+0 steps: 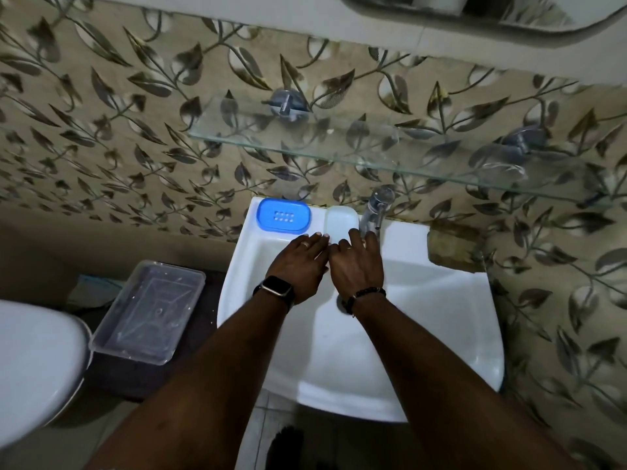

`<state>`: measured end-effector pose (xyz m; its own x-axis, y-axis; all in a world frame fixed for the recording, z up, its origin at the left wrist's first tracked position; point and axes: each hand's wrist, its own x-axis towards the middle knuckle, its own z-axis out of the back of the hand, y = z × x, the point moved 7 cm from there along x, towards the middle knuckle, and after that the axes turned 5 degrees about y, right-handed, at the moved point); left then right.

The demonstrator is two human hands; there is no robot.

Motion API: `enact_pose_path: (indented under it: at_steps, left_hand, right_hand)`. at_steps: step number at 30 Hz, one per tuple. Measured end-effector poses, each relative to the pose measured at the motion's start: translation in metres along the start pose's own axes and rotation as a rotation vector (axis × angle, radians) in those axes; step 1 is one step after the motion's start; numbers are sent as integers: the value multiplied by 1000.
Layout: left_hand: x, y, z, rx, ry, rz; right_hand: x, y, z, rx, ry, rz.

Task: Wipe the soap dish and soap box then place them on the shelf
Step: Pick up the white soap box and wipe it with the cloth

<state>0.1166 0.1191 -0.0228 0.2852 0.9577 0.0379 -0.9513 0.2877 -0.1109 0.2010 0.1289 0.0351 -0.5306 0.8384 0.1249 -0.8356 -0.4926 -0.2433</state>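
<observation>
A blue soap dish [283, 215] with small drain holes lies on the back left ledge of the white sink [441, 300]. Beside it on the right sits a pale translucent soap box [342, 218], close to the tap. My left hand [298, 264] and my right hand [358, 266] lie side by side, palms down, just in front of the soap box, fingers stretched toward it. Both hands' fingertips reach its near edge; nothing is gripped. A glass shelf [305, 145] is fixed to the wall above the sink.
A chrome tap [375, 212] stands right of the soap box. A clear plastic tub [149, 310] rests on a dark stand left of the sink. A white toilet [34, 368] fills the lower left. A brownish cloth [454, 247] lies at the sink's back right corner.
</observation>
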Motion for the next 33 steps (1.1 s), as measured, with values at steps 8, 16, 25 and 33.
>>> enact_pose_path:
  at_steps: [8, 16, 25, 33]
  left_hand:
    - [-29, 1, 23, -126, -211, 60]
    - [-83, 5, 41, -988, -340, 496]
    - [-110, -25, 61, -1134, -410, 592]
    - [-122, -48, 93, -955, -428, 552]
  right_hand:
    - [-14, 4, 22, 79, -139, 52]
    - [-60, 21, 51, 287, -197, 35]
    - [-110, 11, 53, 675, -127, -78]
    - [-127, 0, 54, 932, -159, -204]
